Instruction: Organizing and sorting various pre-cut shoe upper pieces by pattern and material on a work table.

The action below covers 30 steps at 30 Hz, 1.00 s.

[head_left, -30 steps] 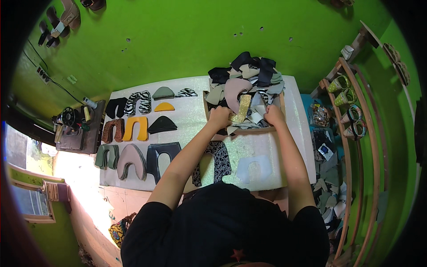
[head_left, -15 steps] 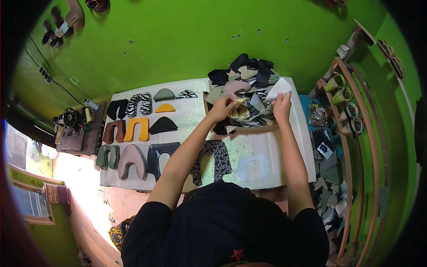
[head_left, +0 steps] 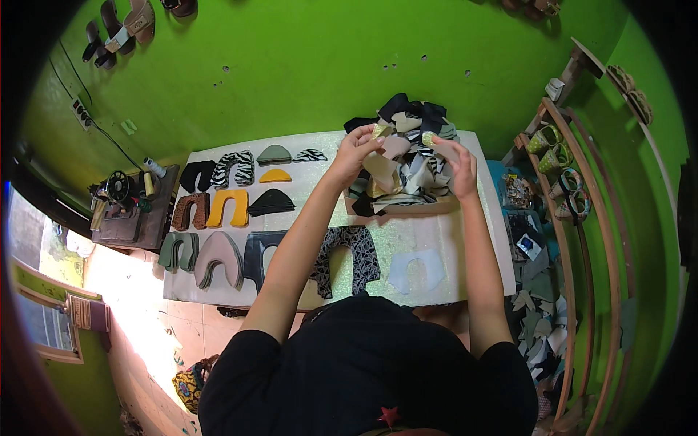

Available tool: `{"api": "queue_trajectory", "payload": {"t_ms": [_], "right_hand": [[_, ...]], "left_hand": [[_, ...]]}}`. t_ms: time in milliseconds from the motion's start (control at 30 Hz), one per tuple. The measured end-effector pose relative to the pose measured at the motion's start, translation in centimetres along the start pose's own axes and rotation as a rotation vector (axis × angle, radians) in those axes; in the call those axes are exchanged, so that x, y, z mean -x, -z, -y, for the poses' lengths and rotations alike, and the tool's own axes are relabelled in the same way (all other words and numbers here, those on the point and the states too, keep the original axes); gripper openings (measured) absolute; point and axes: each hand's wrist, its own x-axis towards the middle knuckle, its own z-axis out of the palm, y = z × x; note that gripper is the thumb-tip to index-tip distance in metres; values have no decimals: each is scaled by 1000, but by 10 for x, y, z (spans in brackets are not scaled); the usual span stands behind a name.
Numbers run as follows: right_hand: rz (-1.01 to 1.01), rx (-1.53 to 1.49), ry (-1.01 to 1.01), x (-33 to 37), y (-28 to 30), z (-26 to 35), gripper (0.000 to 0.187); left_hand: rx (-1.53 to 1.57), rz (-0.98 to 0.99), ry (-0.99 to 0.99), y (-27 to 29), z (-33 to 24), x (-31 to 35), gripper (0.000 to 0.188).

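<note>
Both my hands are raised over a heap of leather-like scraps in black, beige, grey-green and zebra print, piled in a shallow box. My left hand is closed, pinching a gold scrap between thumb and fingers. A pale cream scrap hangs just below that hand; whether it is part of the same piece I cannot tell. My right hand has its fingertips together on another bit of gold scrap.
Cut U-shaped and half-round pieces lie in rows on the white table's left side. Nearer are a black patterned U-shape and a pale blue one. A sewing machine stands left; a wooden shoe rack stands right.
The white piece is gone from my right hand, which now pinches gold material. Both hands have risen slightly, and my left hand has lifted the gold scrap off the heap.
</note>
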Motion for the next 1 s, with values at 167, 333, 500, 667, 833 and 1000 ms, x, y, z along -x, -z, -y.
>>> {"api": "queue_trajectory", "payload": {"t_ms": [167,333,500,667,833,1000], "right_hand": [[29,-332,-30,2,-9,14,48],[-124,-76,-160,9,-38,40,14],[-165,-142,-105,19,-62,42,23],[-113,8,-16,27,-78,52,41],[-138,432,-112,36,-88,52,40],[-118,432,-143,46,-115,55,27]], "left_hand": [[-6,-7,-36,10,5,11,34],[33,-88,95,21,10,32,30],[138,-116,270,33,14,53,33],[93,-211,292,53,16,72,34],[46,-249,313,81,12,91,34],[134,-218,295,100,14,103,34]]}}
